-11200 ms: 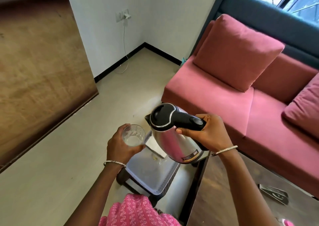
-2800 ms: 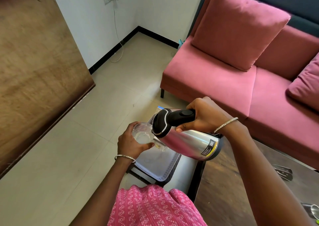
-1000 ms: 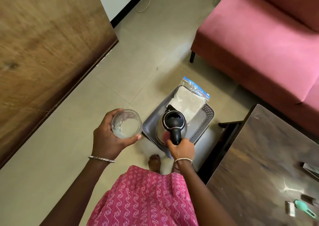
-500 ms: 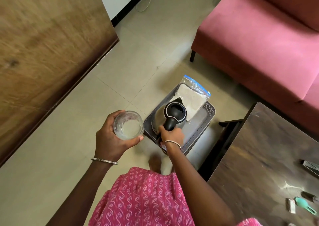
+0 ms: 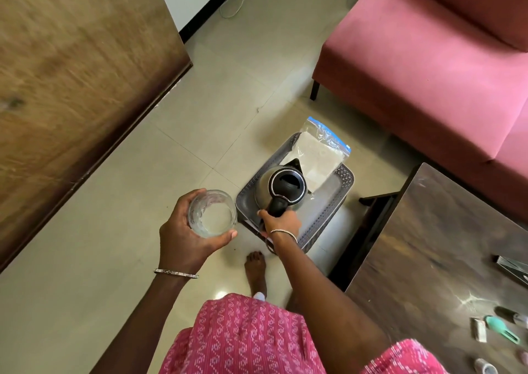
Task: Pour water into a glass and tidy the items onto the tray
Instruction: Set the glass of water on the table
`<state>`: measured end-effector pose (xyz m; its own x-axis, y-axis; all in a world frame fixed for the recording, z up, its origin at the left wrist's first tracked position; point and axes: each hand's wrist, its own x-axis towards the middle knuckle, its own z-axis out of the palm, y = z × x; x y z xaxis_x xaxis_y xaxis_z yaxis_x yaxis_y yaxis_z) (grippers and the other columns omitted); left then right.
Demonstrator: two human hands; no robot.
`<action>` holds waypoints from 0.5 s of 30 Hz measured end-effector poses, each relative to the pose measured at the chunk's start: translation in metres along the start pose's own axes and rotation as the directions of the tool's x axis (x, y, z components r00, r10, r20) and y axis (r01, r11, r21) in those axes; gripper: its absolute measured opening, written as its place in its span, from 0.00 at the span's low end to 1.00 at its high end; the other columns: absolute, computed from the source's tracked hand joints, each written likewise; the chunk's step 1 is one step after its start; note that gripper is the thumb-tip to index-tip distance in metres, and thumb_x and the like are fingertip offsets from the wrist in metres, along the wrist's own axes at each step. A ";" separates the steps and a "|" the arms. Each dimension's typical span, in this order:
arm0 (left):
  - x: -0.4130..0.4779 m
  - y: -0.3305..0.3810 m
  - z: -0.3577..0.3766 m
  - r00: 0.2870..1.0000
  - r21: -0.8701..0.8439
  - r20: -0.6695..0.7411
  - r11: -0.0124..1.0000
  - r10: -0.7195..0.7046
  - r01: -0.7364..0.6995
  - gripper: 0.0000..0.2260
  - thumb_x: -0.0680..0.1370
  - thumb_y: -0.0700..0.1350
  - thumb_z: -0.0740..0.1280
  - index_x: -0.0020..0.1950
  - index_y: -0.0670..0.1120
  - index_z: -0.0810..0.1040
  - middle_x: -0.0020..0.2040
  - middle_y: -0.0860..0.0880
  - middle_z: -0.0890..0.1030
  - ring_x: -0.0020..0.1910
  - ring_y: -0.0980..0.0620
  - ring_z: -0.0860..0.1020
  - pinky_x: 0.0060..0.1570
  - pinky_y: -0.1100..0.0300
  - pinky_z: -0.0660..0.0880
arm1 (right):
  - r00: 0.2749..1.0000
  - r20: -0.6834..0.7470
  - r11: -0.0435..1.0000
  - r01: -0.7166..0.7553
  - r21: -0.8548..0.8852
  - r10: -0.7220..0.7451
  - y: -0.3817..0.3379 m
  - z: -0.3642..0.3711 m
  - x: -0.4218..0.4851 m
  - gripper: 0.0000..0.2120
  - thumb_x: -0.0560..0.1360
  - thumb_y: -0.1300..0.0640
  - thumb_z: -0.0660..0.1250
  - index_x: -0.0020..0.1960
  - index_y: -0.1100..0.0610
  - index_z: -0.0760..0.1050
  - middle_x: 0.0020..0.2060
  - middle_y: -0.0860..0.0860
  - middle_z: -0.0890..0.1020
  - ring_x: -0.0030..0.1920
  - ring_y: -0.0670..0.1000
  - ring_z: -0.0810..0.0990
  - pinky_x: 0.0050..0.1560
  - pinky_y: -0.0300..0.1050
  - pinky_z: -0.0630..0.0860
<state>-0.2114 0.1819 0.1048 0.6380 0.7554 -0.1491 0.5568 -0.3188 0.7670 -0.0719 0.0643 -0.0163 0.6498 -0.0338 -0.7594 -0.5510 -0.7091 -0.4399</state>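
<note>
- Brown wood-grain panel point(image 5: 71, 88): fills the left side of the view, above the pale tiled floor point(image 5: 114, 259).
- Left hand point(image 5: 185, 236): fingers and thumb curl round a clear patterned drinking glass point(image 5: 213, 213), held upright in the air just left of the tray; the glass contains water. A thin metal bangle point(image 5: 175, 273) circles the wrist.
- Bare foot point(image 5: 255, 271): stands on the floor beside the near edge of the tray.
- Right hand point(image 5: 281, 222): grips the black handle of a stainless-steel electric kettle with a black lid point(image 5: 285, 186).
- The kettle: upright at the near left corner of a grey rectangular plastic tray with perforated walls point(image 5: 328, 205), spout towards the far edge. Whether its base rests on the tray floor cannot be told.
- Clear zip bag with a blue strip and pale contents point(image 5: 317, 159): lies at the far edge of the tray, overhanging it, just beyond the spout.
- The tray: lies on the floor between the sofa and the table.
- Pink upholstered sofa point(image 5: 428, 73): upper right.
- Dark wooden table point(image 5: 443, 245): lower right; small items, one teal point(image 5: 501, 329), lie near its right edge.
</note>
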 end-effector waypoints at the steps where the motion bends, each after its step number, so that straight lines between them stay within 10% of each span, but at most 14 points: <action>1: -0.003 0.001 0.001 1.000 0.005 0.004 1.000 0.009 -0.009 0.42 0.55 0.56 0.83 0.65 0.49 0.73 0.61 0.52 0.80 0.57 0.54 0.78 0.53 0.66 0.75 | 0.999 0.035 1.000 -0.003 0.023 0.002 0.000 -0.004 -0.001 0.26 0.63 0.48 0.79 0.55 0.62 0.78 0.39 0.55 0.82 0.37 0.56 0.83 0.42 0.56 0.85; 5: -0.015 0.012 0.007 0.999 0.004 0.012 0.999 0.047 -0.047 0.41 0.54 0.54 0.84 0.64 0.51 0.73 0.58 0.58 0.78 0.55 0.56 0.78 0.54 0.66 0.74 | 0.983 0.184 1.000 0.004 -0.015 -0.001 0.005 -0.032 -0.006 0.24 0.61 0.47 0.81 0.49 0.61 0.80 0.41 0.57 0.84 0.32 0.52 0.83 0.25 0.38 0.80; 10: -0.040 0.037 0.022 0.995 -0.011 0.044 0.996 0.084 -0.084 0.40 0.53 0.50 0.84 0.62 0.55 0.73 0.55 0.61 0.78 0.52 0.59 0.79 0.52 0.69 0.73 | 0.983 0.159 0.985 0.115 -0.128 -0.094 0.026 -0.093 -0.031 0.16 0.70 0.47 0.74 0.40 0.61 0.83 0.38 0.58 0.86 0.41 0.58 0.86 0.48 0.57 0.84; 15: -0.086 0.073 0.044 0.977 -0.031 0.119 0.984 0.177 -0.175 0.39 0.53 0.54 0.82 0.62 0.56 0.72 0.54 0.62 0.79 0.50 0.62 0.78 0.49 0.76 0.72 | 0.877 0.085 0.880 0.474 0.011 -0.473 0.064 -0.172 -0.083 0.07 0.76 0.61 0.68 0.49 0.55 0.84 0.43 0.51 0.87 0.45 0.51 0.85 0.52 0.53 0.83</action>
<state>-0.2024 0.0690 0.1460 0.7853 0.6134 -0.0841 0.4200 -0.4280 0.8003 -0.0715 -0.0990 0.1010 0.7857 0.3660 -0.4986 -0.1826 -0.6330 -0.7523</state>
